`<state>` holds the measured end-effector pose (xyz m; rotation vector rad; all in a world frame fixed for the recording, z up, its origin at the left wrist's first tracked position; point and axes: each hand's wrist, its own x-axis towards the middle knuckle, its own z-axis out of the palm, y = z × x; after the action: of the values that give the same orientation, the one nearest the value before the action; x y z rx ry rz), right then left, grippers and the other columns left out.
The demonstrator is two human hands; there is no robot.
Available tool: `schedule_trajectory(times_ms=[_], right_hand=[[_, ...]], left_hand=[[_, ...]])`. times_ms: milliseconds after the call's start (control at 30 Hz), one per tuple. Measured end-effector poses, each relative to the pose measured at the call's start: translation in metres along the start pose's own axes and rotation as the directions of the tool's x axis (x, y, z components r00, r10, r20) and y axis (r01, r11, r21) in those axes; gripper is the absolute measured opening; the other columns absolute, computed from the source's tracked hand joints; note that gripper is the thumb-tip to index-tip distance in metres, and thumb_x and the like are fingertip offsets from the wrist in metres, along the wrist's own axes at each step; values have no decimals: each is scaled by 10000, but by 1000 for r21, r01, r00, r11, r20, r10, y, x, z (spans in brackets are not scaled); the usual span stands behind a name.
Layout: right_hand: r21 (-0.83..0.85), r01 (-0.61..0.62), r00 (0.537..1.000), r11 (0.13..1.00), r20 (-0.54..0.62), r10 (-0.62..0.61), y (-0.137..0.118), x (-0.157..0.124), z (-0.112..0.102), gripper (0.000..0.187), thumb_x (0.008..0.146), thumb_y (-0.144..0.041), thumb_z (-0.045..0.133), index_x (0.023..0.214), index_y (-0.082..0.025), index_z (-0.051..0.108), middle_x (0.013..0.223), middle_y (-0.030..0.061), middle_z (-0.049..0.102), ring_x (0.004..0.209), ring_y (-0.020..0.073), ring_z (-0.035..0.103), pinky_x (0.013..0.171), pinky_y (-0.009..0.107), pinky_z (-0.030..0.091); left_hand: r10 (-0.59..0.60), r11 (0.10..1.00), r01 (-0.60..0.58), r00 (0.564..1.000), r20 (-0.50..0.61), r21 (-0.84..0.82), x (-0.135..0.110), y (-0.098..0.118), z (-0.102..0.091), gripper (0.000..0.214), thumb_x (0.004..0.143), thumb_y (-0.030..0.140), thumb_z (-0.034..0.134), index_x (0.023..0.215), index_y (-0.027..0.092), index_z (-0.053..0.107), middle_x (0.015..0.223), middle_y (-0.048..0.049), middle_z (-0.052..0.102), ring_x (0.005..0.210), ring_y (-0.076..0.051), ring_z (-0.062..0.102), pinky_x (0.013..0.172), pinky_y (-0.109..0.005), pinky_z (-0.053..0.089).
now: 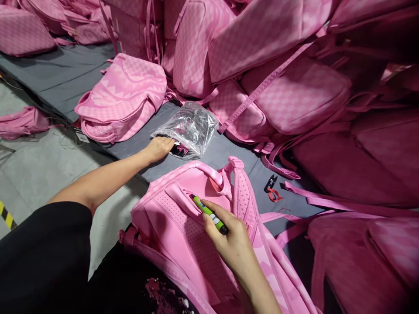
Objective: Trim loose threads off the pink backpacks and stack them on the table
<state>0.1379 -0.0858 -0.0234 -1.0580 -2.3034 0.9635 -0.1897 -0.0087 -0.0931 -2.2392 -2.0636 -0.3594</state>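
- At the far left edge, yellow-and-black striped tape marks the grey floor; higher up lies a crumpled pink bundle.
- Next, a patterned pink backpack lies on the grey cloth-covered tabletop, a white tag hanging near its lower corner.
- The left hand reaches to the mouth of a clear plastic bag, fingers curled; I cannot tell whether they pinch anything. Dark and pink pieces show inside the bag.
- In front of the person, partly over the lap, a second pink backpack leans with its padded, perforated back facing up.
- The right hand pinches a green marker between thumb and fingers, above that back panel, tip pointing up and left.
- Right of it, small black snips with a red-orange band lie on the tabletop.
- Along the back and right side, checkered pink bags are piled, straps trailing.
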Motion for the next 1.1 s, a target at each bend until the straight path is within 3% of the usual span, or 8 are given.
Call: schedule_trajectory(times_ms=[200, 333, 500, 667, 800, 867, 967, 1100], right_hand=[[76, -11, 1000, 997, 10, 10, -9, -5, -6, 333, 933, -330, 593, 1213, -211, 727, 1181, 107, 760, 1084, 277, 725, 948, 447, 581], [377, 38, 986, 925, -162, 25, -19, -18, -12, 168, 942, -290, 609, 1067, -244, 711, 1341, 105, 686, 1295, 288, 617, 1103, 531, 489], [568, 151, 827, 809, -521, 212, -42, -19, -27, 116, 911, -330, 662, 940, -218, 651, 839, 55, 758, 716, 200, 733, 740, 391, 638], [601, -248, 942, 760, -32, 333, -60, -10, -46, 435, 816, -581, 716, 962, -171, 714, 641, 23, 683, 431, 162, 590, 391, 290, 520], [426, -200, 978, 883, 34, 205, -61, -11, -54, 309, 826, -483, 711, 809, -174, 710, 609, 21, 665, 529, 166, 622, 501, 275, 530], [245, -33, 992, 969, -107, 61, -59, -14, -58, 193, 856, -369, 668, 796, -192, 715, 716, 37, 708, 644, 176, 658, 603, 286, 543], [-65, 146, 949, 987, -272, -159, -55, -18, -61, 162, 881, -229, 583, 780, -217, 709, 816, 51, 739, 773, 196, 679, 731, 318, 539], [-189, 116, 945, 975, -281, -167, -46, -12, -54, 150, 903, -226, 578, 882, -223, 726, 809, 40, 756, 687, 185, 682, 643, 291, 519]], left_hand=[[-110, 994, 102, 971, -212, -48, -14, 17, -34, 367, 993, 144, 383, 1158, 125, 711, 1151, -164, 737, 1092, -260, 677, 927, -417, 533], [34, 986, -120, 826, -563, -116, -47, 48, -72, 303, 1019, 293, 461, 1119, 276, 746, 1131, -77, 752, 1129, -227, 639, 961, -435, 516], [352, 883, -463, 765, -540, -81, -81, 95, -108, 209, 971, 336, 582, 1070, 407, 751, 889, -3, 750, 869, -185, 671, 818, -364, 572], [529, 721, -693, 542, -653, 9, -89, 126, -109, 257, 928, 219, 635, 1054, 418, 739, 898, 44, 767, 819, -157, 678, 786, -322, 580], [566, 674, -738, 500, -656, 19, -99, 135, -97, 323, 930, 185, 636, 1150, 413, 698, 1058, 48, 771, 937, -150, 681, 867, -319, 561], [480, 749, -662, 527, -701, 16, -109, 133, -90, 391, 927, 251, 674, 1285, 403, 629, 1181, 5, 740, 1071, -181, 658, 954, -354, 546], [200, 898, -416, 678, -707, -145, -124, 125, -78, 614, 931, 416, 672, 1492, 305, 450, 1365, -122, 627, 1292, -271, 549, 1092, -484, 474], [-79, 915, -93, 913, -400, -392, -136, 118, -58, 788, 916, 572, 630, 1560, 234, 327, 1526, -196, 463, 1421, -346, 438, 1156, -585, 399]])
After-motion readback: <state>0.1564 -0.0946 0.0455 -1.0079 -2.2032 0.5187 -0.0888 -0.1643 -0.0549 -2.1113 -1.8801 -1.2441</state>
